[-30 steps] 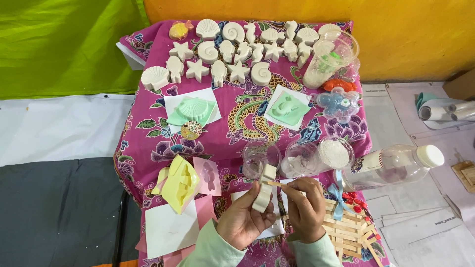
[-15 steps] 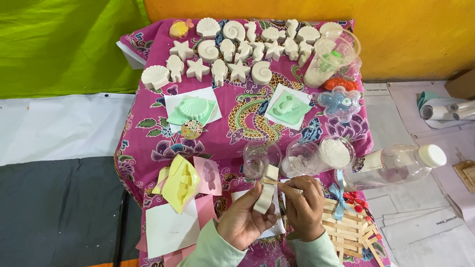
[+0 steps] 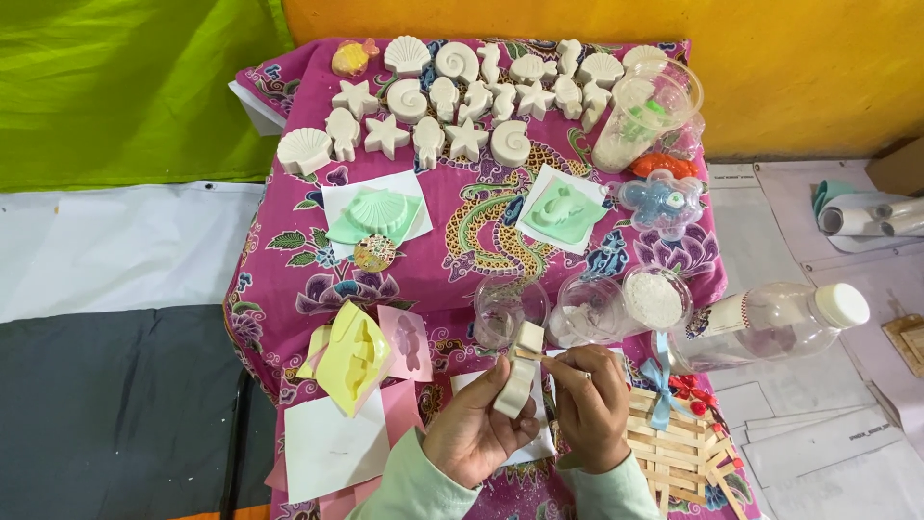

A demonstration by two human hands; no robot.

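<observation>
Fingers of the left hand are pinching a white plaster figure; the right hand is gripping what is probably a thin wooden stick touching it.

Low table draped in magenta floral cloth. Orange wall behind, green fabric at left. White and dark grey floor mats beside table's left edge.

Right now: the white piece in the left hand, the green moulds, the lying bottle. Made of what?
White piece in left hand: matte, chalky, likely cast plaster. Right hand works it with a thin stick, seemingly wood. Green moulds: smooth, soft-looking, perhaps silicone or thin plastic. Bottle: clear, glossy plastic, white cap.
</observation>
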